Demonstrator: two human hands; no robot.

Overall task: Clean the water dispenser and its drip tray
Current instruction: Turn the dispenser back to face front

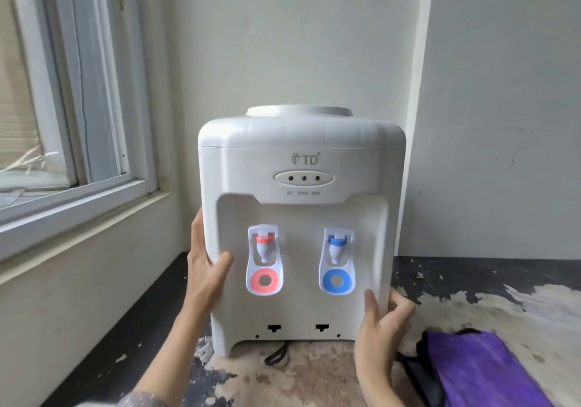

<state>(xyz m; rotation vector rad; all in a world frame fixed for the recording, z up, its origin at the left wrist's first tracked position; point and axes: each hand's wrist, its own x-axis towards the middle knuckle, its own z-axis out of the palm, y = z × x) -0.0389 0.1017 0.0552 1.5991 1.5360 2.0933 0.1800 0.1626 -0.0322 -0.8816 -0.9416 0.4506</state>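
A white tabletop water dispenser point(301, 218) stands in the middle of the view on a worn dark counter. It has a red tap point(265, 246) on the left and a blue tap point(336, 244) on the right. No drip tray is fitted below the taps; two empty slots show near the base. My left hand point(206, 268) grips the dispenser's left front edge, thumb on the front face. My right hand point(382, 321) grips its lower right edge, thumb on the front.
A purple cloth point(478, 372) lies on the counter point(503, 312) at the lower right, over something dark. A black cord point(276, 354) trails from under the dispenser. A window point(63, 123) and sill run along the left; walls close in behind.
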